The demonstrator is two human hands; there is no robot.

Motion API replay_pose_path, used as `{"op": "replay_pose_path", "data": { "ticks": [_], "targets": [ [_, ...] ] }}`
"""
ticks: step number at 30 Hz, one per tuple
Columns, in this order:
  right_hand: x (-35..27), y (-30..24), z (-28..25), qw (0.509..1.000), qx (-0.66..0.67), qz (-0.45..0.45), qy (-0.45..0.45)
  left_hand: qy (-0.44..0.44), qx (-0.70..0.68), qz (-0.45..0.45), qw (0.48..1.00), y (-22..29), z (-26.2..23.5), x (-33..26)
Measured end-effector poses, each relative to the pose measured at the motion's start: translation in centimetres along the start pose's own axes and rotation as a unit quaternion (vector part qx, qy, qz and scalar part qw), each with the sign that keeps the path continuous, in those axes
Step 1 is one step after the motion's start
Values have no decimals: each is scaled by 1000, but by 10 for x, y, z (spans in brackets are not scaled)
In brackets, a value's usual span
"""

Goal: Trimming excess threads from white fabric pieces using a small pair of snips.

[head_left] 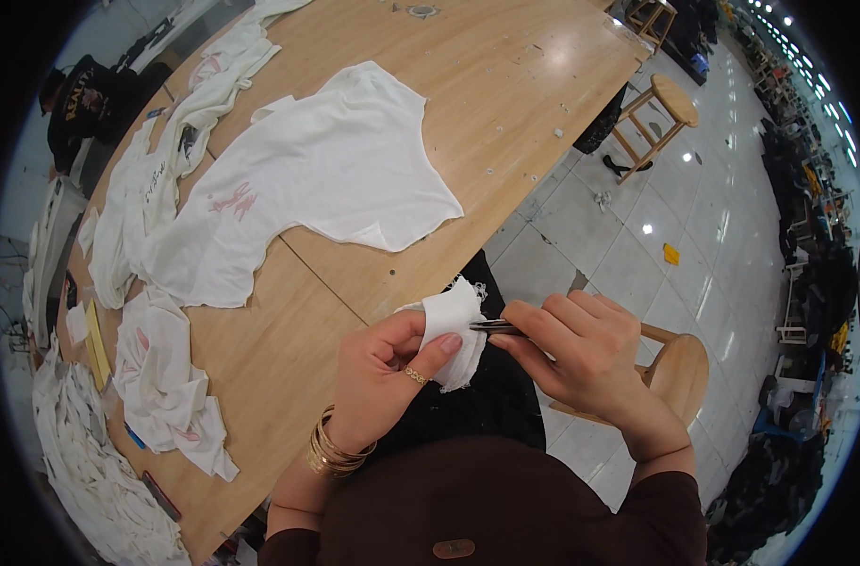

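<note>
My left hand (pixel 392 368) pinches a small folded piece of white fabric (pixel 454 316) between thumb and fingers, above my lap. Loose threads fray from the fabric's far and right edges. My right hand (pixel 576 349) is closed on small dark thread snips (pixel 496 327); most of the tool is hidden by the fingers. The tips of the snips meet the right edge of the fabric. Ahead and to the left, a white garment piece (pixel 317 160) with a pink print lies spread flat on the wooden table (pixel 505 104).
More white garments (pixel 161 368) lie crumpled along the table's left side, beside a yellow strip (pixel 97 344). A wooden stool (pixel 675 99) stands on the tiled floor to the right, another seat (pixel 680 377) close behind my right arm. A person (pixel 90 104) bends at the far left.
</note>
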State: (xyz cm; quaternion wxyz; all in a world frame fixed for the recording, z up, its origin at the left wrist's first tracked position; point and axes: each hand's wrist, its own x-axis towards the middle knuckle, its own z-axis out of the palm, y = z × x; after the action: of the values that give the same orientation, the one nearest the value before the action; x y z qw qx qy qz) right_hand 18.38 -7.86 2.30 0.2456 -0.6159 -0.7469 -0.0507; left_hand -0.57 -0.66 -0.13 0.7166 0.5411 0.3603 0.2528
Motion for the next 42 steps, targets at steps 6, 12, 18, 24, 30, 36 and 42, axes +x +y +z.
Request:
{"op": "replay_pose_path", "data": {
  "ticks": [6,12,18,24,30,36,42],
  "targets": [
    [0,0,7,994,98,52,-3,5,-17,2,1000,1,3,1],
    [4,0,9,950,245,179,-75,-1,-14,11,1000,1,1,1],
    [-1,2,25,876,372,281,-126,-22,37,24,999,-1,-1,0],
    [-4,-5,39,640,680,339,-109,-36,-17,33,999,5,4,-1],
    [-8,-12,44,505,772,373,-100,-54,-17,43,997,2,3,2],
    [-10,-9,44,513,767,376,-84,-55,10,42,998,2,0,3],
    [-9,-1,27,892,405,200,-26,-49,-27,11,998,6,0,0]
  ]
}}
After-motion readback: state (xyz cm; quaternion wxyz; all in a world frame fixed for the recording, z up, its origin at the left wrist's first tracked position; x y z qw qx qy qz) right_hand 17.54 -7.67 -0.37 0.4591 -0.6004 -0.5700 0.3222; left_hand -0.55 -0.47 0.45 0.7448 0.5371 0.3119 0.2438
